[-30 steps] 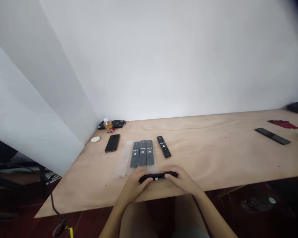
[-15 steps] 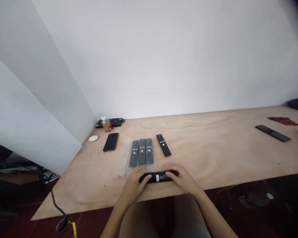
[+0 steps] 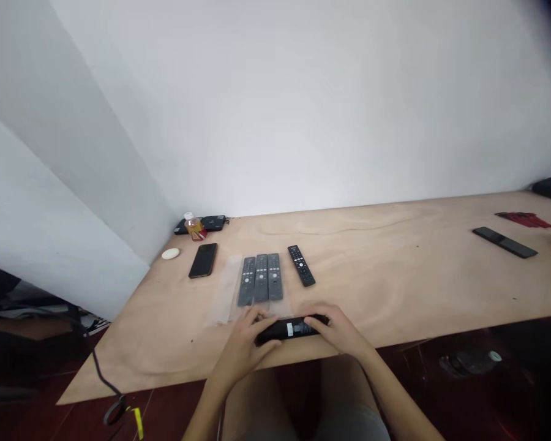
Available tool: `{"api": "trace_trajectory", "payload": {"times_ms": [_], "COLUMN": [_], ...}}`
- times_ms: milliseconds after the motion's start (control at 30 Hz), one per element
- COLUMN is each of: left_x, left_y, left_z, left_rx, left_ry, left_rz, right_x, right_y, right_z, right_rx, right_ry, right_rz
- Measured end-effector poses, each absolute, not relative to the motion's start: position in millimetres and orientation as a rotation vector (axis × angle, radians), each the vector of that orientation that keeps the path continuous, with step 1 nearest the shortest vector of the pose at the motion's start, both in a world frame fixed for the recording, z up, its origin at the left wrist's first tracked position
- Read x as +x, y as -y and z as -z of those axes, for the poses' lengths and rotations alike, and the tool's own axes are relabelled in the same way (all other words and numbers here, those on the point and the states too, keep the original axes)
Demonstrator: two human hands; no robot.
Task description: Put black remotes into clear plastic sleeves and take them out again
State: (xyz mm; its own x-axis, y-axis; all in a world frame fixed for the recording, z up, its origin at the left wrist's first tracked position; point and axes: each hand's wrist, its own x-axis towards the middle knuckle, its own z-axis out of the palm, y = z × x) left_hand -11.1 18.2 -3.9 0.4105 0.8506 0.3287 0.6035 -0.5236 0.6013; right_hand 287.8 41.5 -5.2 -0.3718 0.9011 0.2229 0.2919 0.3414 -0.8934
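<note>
Clamping both hands point(image 3: 248, 343) on black remote point(image 3: 287, 331) | small bottle point(image 3: 192, 222) holds amber liquid point(image 3: 194, 228)

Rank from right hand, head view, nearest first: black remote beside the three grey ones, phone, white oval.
From the right hand:
1. Black remote, ahead, slightly left.
2. Phone, farther left.
3. White oval object, farthest left, near the wall.

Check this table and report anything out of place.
The black remote on the plywood table stands out: it lies tilted beside three grey remotes set parallel in a tight row. The left hand and right hand grip a dark remote.
</note>
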Motion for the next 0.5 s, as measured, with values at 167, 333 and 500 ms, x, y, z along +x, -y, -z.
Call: {"api": "trace_trajectory", "payload": {"times_ms": [167, 333, 500], "left_x": [14, 3, -61], "left_y": [-19, -15, -9], "left_z": [-2, -3, 8], "left_rx": [2.319, 2.236, 2.219], "left_ry": [-1.260, -1.270, -1.568], "left_rz": [-0.827, -0.886, -1.094], "right_x": [289, 292, 291], "right_y": [-41, -36, -32], "right_z": [0, -3, -3], "right_rx": [-1.023, -0.948, -1.023], "right_ry": [1.886, 2.000, 1.950], "right_rz": [-1.047, -1.058, -1.014]}}
